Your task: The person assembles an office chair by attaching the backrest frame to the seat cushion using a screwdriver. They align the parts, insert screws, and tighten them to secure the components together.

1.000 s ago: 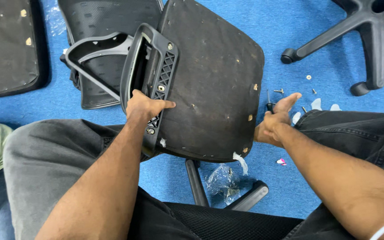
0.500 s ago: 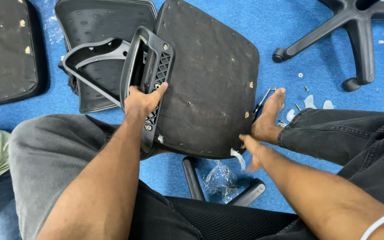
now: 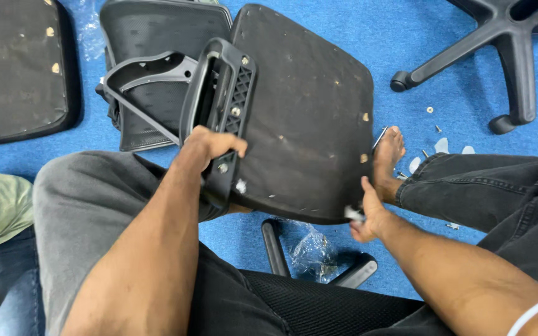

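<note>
At frame centre, upturned chair seat [image 3: 306,118] rests tilted across the lap, fabric underside worn and speckled. Left hand [image 3: 210,146] is clenched around the black ribbed plastic bracket [image 3: 222,118] at its left edge. Right hand [image 3: 368,214] pinches a white scrap [image 3: 353,214] at the lower right rim. Blue carpet [image 3: 406,37] lies open beyond; star base [image 3: 505,37] upper right.

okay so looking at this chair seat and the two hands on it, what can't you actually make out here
Head view, the only one:
- Left hand: its fingertips curl around the black armrest bracket, so the grip underneath is hidden.
- Right hand: it touches something small and white at the chair seat edge; too small to identify.
- Small hardware on the blue floor: too tiny to tell its type.
- Star base: cut off by the top edge.
</note>
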